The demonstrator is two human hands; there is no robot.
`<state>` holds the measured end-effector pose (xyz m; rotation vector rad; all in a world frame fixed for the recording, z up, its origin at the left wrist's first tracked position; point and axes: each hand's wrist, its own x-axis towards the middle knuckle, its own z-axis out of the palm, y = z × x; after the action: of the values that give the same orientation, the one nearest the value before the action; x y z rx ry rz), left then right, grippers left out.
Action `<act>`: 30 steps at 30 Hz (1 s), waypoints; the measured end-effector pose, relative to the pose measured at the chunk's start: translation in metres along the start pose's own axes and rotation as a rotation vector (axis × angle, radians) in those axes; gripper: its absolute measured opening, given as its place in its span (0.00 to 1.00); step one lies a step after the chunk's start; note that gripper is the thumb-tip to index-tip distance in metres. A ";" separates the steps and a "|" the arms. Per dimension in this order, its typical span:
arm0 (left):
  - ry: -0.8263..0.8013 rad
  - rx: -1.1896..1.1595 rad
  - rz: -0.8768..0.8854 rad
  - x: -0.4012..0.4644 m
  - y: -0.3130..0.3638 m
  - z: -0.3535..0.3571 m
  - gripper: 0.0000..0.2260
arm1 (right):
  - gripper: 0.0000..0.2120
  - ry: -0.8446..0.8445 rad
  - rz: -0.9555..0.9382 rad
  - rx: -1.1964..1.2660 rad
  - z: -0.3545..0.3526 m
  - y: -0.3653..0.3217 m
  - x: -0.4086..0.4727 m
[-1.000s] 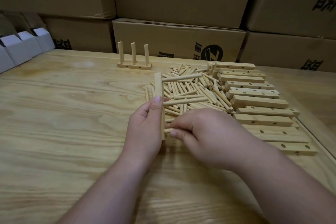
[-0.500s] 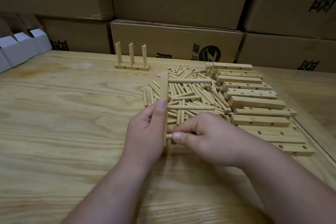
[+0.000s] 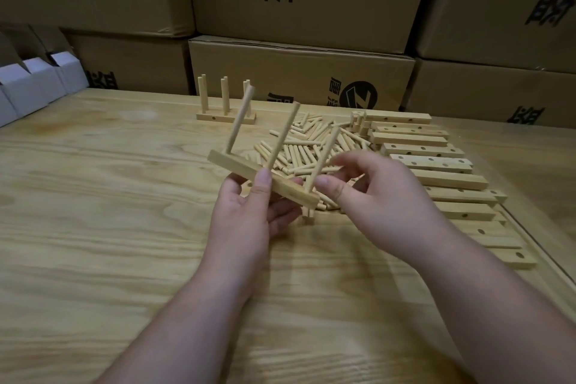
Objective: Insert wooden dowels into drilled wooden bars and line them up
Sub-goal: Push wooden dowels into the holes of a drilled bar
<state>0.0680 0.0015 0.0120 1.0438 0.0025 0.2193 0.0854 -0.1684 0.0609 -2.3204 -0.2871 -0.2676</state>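
Meanwhile left hand [image 3: 246,215] grips a three-dowel bar [image 3: 265,183], right hand [image 3: 374,193] loose, before cartons [image 3: 299,72] printed "益"

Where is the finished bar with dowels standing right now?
In the head view, the finished bar stands upright at the table's far edge, left of centre, before the cardboard boxes and behind-left of the loose dowel pile.

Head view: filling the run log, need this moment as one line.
left hand: holds bar | dowels in bar: three | right hand: fingers by nearest dowel | finished bars: far
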 end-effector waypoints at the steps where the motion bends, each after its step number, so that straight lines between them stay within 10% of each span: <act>1: 0.000 -0.005 -0.007 0.001 -0.001 -0.001 0.09 | 0.16 -0.033 -0.007 -0.016 0.001 0.001 0.000; 5: -0.031 0.010 -0.026 0.003 -0.004 -0.004 0.10 | 0.03 -0.106 -0.005 -0.002 0.003 0.003 -0.001; 25: -0.018 -0.069 -0.218 0.007 -0.005 -0.004 0.09 | 0.10 0.133 0.007 0.047 0.024 0.006 0.005; 30: -0.305 0.213 -0.224 0.000 -0.011 -0.009 0.09 | 0.07 0.089 -0.038 -0.053 0.037 -0.014 0.065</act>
<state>0.0684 0.0043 -0.0019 1.2708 -0.1342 -0.1482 0.1478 -0.1238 0.0629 -2.3491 -0.2830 -0.4013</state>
